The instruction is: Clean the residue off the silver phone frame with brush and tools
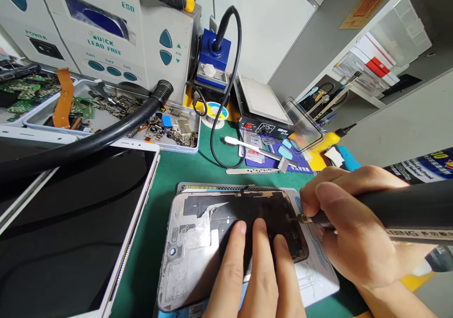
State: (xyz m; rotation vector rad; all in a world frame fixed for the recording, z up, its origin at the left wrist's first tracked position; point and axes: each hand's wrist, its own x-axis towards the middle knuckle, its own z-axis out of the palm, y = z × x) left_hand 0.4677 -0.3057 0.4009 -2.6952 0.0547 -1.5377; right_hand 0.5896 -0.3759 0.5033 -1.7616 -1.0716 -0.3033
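Observation:
My left hand (pixel 260 273) reaches in from the bottom edge. Three of its fingers are spread and press flat on the dark back of a phone screen panel (pixel 198 233); its thumb is out of view. My right hand (pixel 357 228) grips a thick black rotary tool (pixel 414 209), lying almost level. The tool's narrow brass-coloured tip (pixel 303 219) is at the panel's right end; I cannot tell whether it touches. Under the panel lies a light grey repair mat plate (pixel 323 280), with a bit of blue showing at its lower edge.
At left lie white-edged tablets or phones (pixel 88 223) under a black hose (pixel 106 136). Behind are a tray (pixel 170 143) of circuit parts and a soldering station (pixel 106 39). Tweezers (pixel 251 171), a white brush (pixel 255 148), a solder spool (pixel 215 112) and a hot plate (pixel 264 101) sit beyond the panel.

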